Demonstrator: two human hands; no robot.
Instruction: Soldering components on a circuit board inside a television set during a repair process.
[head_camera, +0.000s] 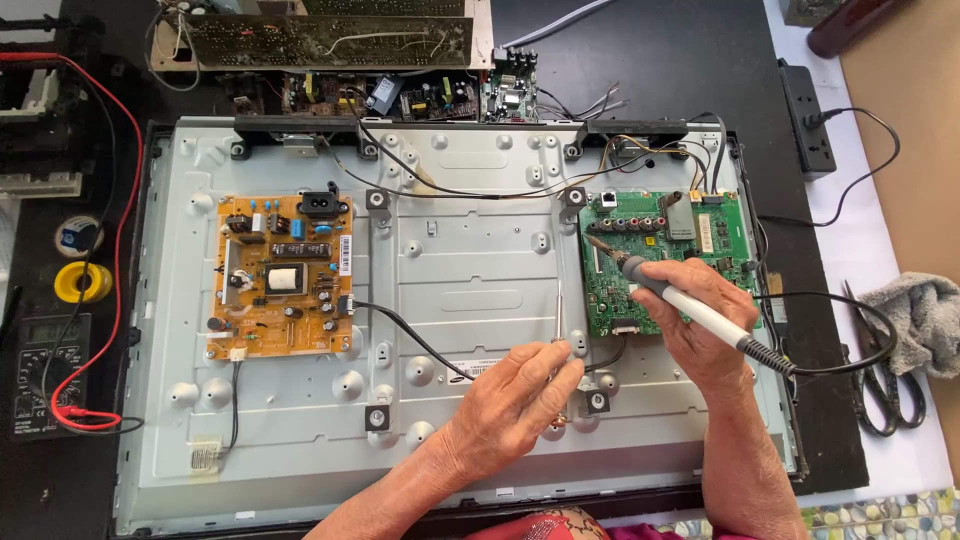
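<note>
— Left hand (515, 395), lower centre: what did it grip?
— Fingers pinched a thin wire (559, 318), standing upright.
— And the right hand (700, 320)?
— Closed around a soldering iron (680, 298), tip on the green board (665, 262), right of centre.

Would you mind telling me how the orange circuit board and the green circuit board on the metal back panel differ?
The orange circuit board sits on the left, untouched; the green circuit board sits on the right, under the soldering iron held by the right hand. The orange one is larger. Both lie flat on the grey metal panel.
</note>
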